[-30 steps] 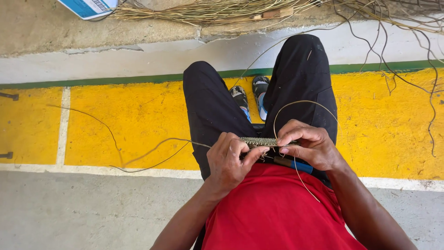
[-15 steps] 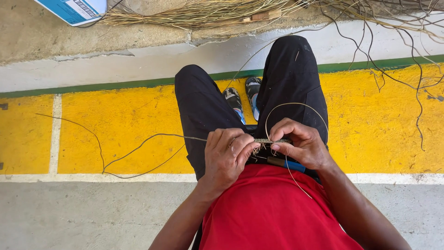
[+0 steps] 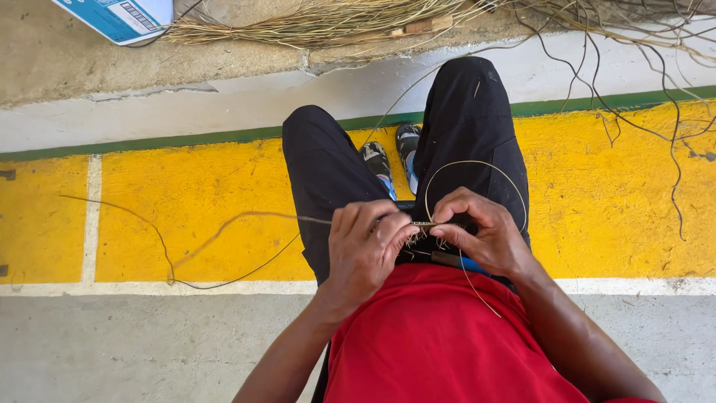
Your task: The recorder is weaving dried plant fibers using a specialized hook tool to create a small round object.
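Observation:
I sit with my knees up in black trousers [image 3: 462, 127] and a red shirt [image 3: 425, 336]. My left hand [image 3: 365, 250] and my right hand [image 3: 477, 231] meet over my lap, pinching a thin woven strip of dry fibre [image 3: 423, 224] between the fingertips. A thin pale strand [image 3: 477, 166] loops up from my right hand over my right thigh. Another long strand [image 3: 224, 224] trails from my left hand out to the left across the yellow floor. A dark tool with a blue handle [image 3: 462, 261] lies across my lap under my right hand.
A pile of dry straw-coloured fibres [image 3: 321, 22] lies on the concrete ledge ahead. Dark thin vines [image 3: 641, 82] spread at the upper right. A blue and white box [image 3: 119, 16] sits at the top left. The floor has a yellow painted band [image 3: 186, 201] with a green stripe.
My hands have drawn closer together on the woven strip, and my left fingers now cover more of it. The view has shifted slightly; the long strand still trails left.

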